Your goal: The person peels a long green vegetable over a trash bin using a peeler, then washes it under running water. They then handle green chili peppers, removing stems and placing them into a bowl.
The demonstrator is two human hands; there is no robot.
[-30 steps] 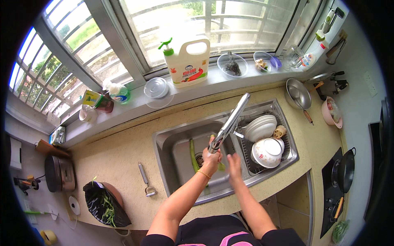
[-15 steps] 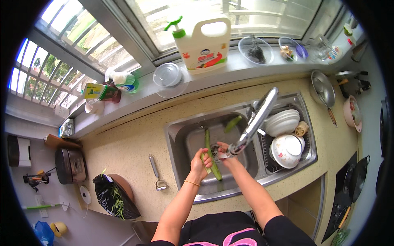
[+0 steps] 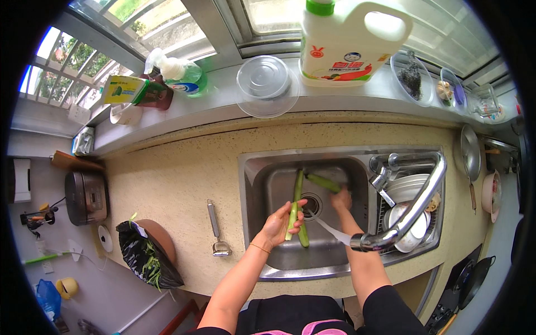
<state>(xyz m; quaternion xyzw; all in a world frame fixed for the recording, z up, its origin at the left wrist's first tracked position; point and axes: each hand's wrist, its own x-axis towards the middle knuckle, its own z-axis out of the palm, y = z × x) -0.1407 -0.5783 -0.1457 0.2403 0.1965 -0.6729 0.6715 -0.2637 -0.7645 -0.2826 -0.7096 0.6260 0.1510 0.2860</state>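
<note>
My left hand (image 3: pixel 276 226) is closed around a short piece of peeled green vegetable (image 3: pixel 292 221), held over the sink basin (image 3: pixel 273 254). Beneath it a long, slim peeled green vegetable (image 3: pixel 298 192) lies along the basin floor, partly hidden by the hand. My right hand (image 3: pixel 341 199), a little blurred, reaches to the far right of the basin. Its fingers are on the near end of another green vegetable piece (image 3: pixel 321 181). Between my hands, water (image 3: pixel 329 226) streams from the faucet (image 3: pixel 399 226) toward the drain (image 3: pixel 310 205).
A peeler (image 3: pixel 216 231) lies on the counter left of the sink. Farther left stands a bin with a black bag (image 3: pixel 137 254) holding green peelings. Bowls and plates (image 3: pixel 410 184) sit in the right-hand basin. A large white jug (image 3: pixel 340 53) stands on the sill.
My right hand has left the water near the drain and moved to the far vegetable piece. The faucet spout has swung right and nearer. The view has shifted.
</note>
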